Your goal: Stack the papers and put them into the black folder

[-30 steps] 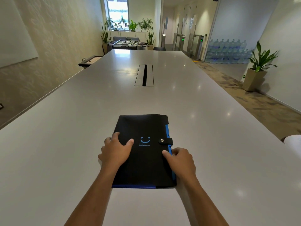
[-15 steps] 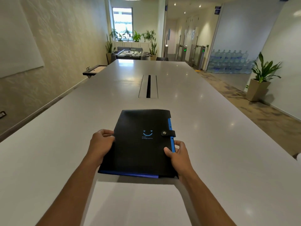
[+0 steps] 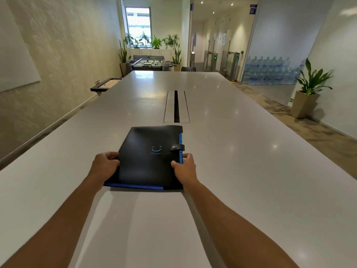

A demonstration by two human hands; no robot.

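Observation:
The black folder (image 3: 148, 157) is closed, its snap strap fastened on the right, with a blue smile mark on the cover and blue inner edges showing along the right side and near end. My left hand (image 3: 105, 164) grips its left edge and my right hand (image 3: 184, 168) grips its right edge by the blue strip. The folder's near end sits slightly above the long grey table (image 3: 241, 171) and casts a shadow. No loose papers are visible; the folder's inside is hidden.
A cable slot (image 3: 176, 106) runs down the table's middle just beyond the folder. A small wall shelf (image 3: 105, 85) juts out at the far left. A potted plant (image 3: 309, 89) stands on the floor at the right. A foosball table (image 3: 151, 63) sits past the table's far end.
My hands went from resting on the cover to gripping the folder's left and right edges. The folder has been pushed away from me along the table, with its near end lifted slightly.

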